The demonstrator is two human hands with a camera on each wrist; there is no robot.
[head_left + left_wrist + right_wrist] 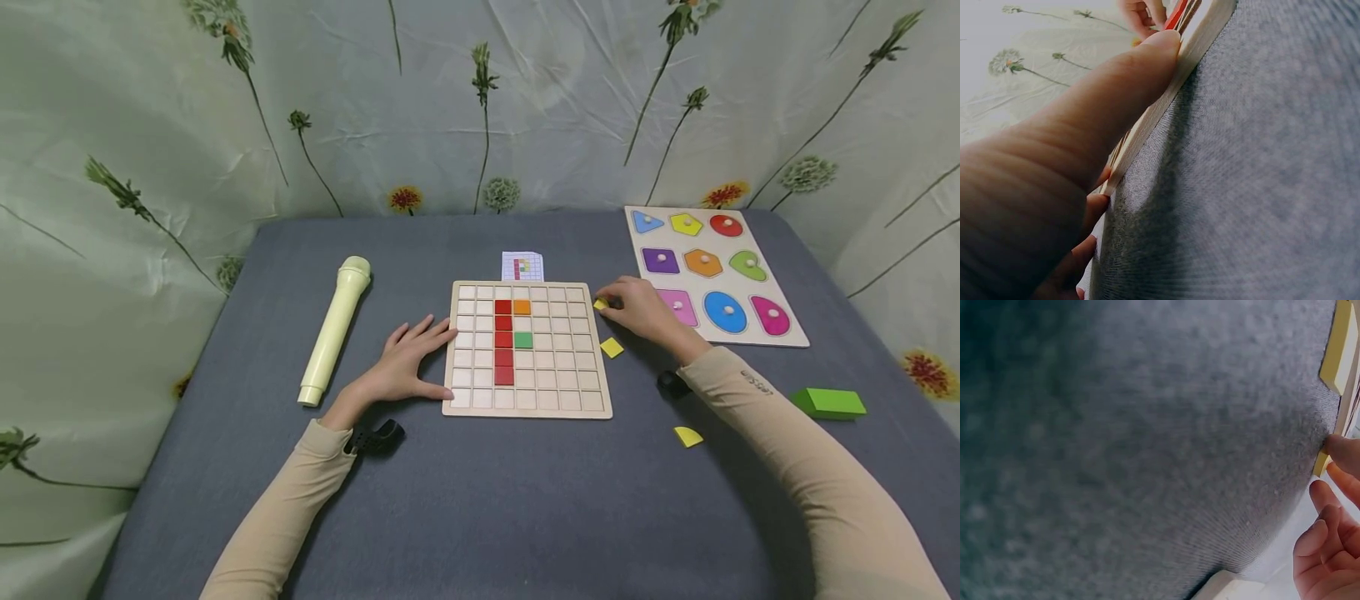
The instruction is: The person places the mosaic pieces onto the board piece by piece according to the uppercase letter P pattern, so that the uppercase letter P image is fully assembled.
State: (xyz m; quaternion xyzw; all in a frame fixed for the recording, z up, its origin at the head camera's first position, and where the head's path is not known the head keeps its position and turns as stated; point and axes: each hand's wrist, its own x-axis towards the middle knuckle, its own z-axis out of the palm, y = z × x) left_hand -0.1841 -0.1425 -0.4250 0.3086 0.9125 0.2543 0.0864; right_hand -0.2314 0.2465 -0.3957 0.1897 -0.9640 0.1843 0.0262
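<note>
A wooden grid board (557, 413) lies on the table, with a column of several red tiles (503, 340), an orange tile (522, 307) and a green tile (522, 340) in its squares. My left hand (405, 362), fingers spread, touches the board's left edge; the thumb (1154, 59) rests at the rim in the left wrist view. Beyond the board's upper right edge, my right hand (639, 310) pinches a small yellow tile (1320, 464) between thumb and finger, low by the cloth. Another yellow tile (612, 347) lies just below, beside the board. A small pattern card (522, 267) lies behind the board.
A pale yellow tube (333, 333) with a rounded head lies at left. At back right is a shape puzzle board (787, 335) with knobbed pieces. A yellow quarter-round piece (687, 437) and a green block (831, 404) lie on either side of the right forearm.
</note>
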